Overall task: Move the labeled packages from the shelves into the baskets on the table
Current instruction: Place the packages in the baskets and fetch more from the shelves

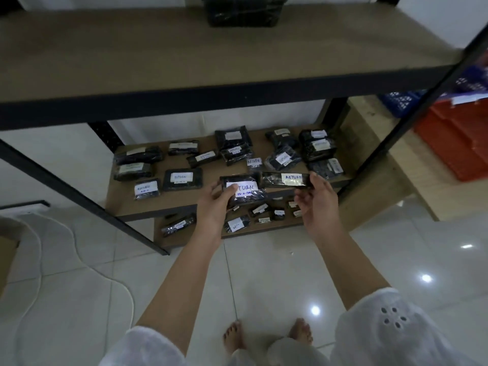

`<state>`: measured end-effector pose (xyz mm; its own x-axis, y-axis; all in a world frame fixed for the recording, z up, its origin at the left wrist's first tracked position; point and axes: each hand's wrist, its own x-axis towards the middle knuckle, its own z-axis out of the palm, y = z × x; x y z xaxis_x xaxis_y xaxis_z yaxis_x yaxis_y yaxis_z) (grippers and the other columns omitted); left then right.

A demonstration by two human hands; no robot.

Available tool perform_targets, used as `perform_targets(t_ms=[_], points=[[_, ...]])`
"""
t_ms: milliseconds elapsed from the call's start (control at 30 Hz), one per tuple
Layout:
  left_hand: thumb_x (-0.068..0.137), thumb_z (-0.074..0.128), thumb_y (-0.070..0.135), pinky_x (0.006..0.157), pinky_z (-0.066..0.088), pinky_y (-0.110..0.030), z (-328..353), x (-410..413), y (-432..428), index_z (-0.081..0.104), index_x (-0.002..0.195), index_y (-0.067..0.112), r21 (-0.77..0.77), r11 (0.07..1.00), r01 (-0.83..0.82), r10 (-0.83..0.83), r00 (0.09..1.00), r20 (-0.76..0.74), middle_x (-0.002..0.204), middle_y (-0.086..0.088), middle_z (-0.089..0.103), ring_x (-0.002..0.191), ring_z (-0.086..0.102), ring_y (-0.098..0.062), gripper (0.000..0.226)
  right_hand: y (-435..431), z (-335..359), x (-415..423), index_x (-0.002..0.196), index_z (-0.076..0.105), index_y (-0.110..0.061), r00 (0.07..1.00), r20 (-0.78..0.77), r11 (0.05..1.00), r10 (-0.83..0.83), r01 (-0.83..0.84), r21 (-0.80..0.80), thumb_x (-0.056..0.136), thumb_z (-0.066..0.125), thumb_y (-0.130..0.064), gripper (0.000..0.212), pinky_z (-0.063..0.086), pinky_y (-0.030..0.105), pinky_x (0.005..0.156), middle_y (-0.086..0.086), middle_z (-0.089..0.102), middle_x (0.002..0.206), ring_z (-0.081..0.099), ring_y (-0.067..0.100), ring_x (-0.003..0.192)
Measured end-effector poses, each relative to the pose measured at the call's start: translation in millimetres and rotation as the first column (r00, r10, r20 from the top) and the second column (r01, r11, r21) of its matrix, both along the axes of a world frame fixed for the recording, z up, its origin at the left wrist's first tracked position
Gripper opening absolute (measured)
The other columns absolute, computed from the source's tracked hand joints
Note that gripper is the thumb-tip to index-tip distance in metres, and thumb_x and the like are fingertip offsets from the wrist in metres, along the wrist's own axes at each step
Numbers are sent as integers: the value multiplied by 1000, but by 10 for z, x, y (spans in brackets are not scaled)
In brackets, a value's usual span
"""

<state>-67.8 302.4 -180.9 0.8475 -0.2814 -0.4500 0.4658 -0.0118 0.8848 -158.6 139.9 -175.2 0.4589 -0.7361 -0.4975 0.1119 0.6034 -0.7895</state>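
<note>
Both bare forearms reach forward and down from white sleeves toward the middle shelf (182, 198), a brown board in a black metal frame. The left hand (214, 200) grips a broad black package (247, 191), plastic-wrapped with a white handwritten label. Its thumb (229, 191) lies across the left end of the label and its fingers curl round the left edge and underneath. The right hand (318, 204) is turned palm inward and pinches the right end of a long black package (278, 179), a slim plastic-wrapped bar with a white label reading RETURN. Its thumb (315, 177) is on top and its curled fingers are below.

The two packages are held side by side at the shelf's front edge, their near ends close together. Whether they touch cannot be told. Many other black labeled packages (182, 179) lie scattered on the board behind them. To the right, well apart from the hands, an orange plastic basket (454, 149) and a blue plastic basket (398, 103) sit on a pale wooden surface (412, 167).
</note>
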Motion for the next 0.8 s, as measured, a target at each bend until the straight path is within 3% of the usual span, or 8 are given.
perform_targets(t_ms=[100, 233, 300, 400, 500, 633, 800], points=[[86, 66, 20, 97, 49, -36, 169, -237, -155, 51, 130, 12, -37, 999, -8, 8, 1000, -5, 107, -2, 66, 100, 64, -17, 47, -118, 163, -309, 90, 56, -17, 998, 41, 997, -55, 57, -54, 96, 54, -22, 8, 50, 22, 50, 4, 61, 73, 59, 11, 47], [92, 58, 16, 80, 54, -29, 366, -597, -529, 58, 121, 12, -88, 996, -11, 12, 1000, 12, 94, -1, 67, 88, 64, -12, 30, -470, 311, -750, 90, 57, -16, 992, 80, 990, -98, 105, -93, 98, 50, -23, 12, 49, 21, 46, 8, 60, 78, 57, 10, 43], [92, 57, 16, 78, 53, -29, 459, -795, -778, 60, 116, 15, -111, 994, -3, 5, 1000, 20, 101, -3, 67, 91, 63, -13, 24, -716, 372, -995, 88, 56, -16, 988, 102, 986, -120, 131, -104, 98, 49, -22, 14, 47, 19, 42, 9, 60, 75, 56, 10, 40], [92, 58, 15, 87, 52, -34, 575, -1106, -1218, 57, 124, 12, -145, 989, -9, 10, 1000, 7, 111, -6, 65, 103, 61, -18, 32, -1149, 478, -1355, 86, 54, -16, 986, 107, 980, -125, 140, -139, 99, 47, -21, 15, 44, 17, 39, 9, 60, 70, 54, 9, 38], [92, 58, 15, 78, 52, -28, 660, -1482, -1695, 56, 123, 13, -219, 975, -32, 28, 999, -21, 100, -3, 65, 92, 62, -14, 31, -1655, 609, -1693, 88, 51, -15, 985, 122, 978, -124, 142, -152, 99, 45, -19, 13, 43, 16, 37, 6, 59, 64, 52, 8, 34], [92, 57, 14, 81, 51, -30, 748, -1975, -2337, 56, 122, 13, -243, 970, -28, 20, 999, -37, 107, -5, 64, 100, 59, -18, 30, -2290, 813, -2167, 83, 47, -18, 989, 96, 972, -112, 129, -198, 100, 44, -20, 17, 44, 17, 39, 6, 58, 71, 53, 7, 35], [93, 56, 15, 73, 49, -27, 910, -2372, -3207, 59, 112, 15, -272, 961, 48, -47, 999, 10, 99, -2, 66, 91, 61, -14, 19, -3183, 1013, -2654, 89, 48, -15, 984, 125, 962, -127, 153, -227, 100, 44, -23, 13, 45, 16, 40, 8, 59, 73, 53, 8, 36]])
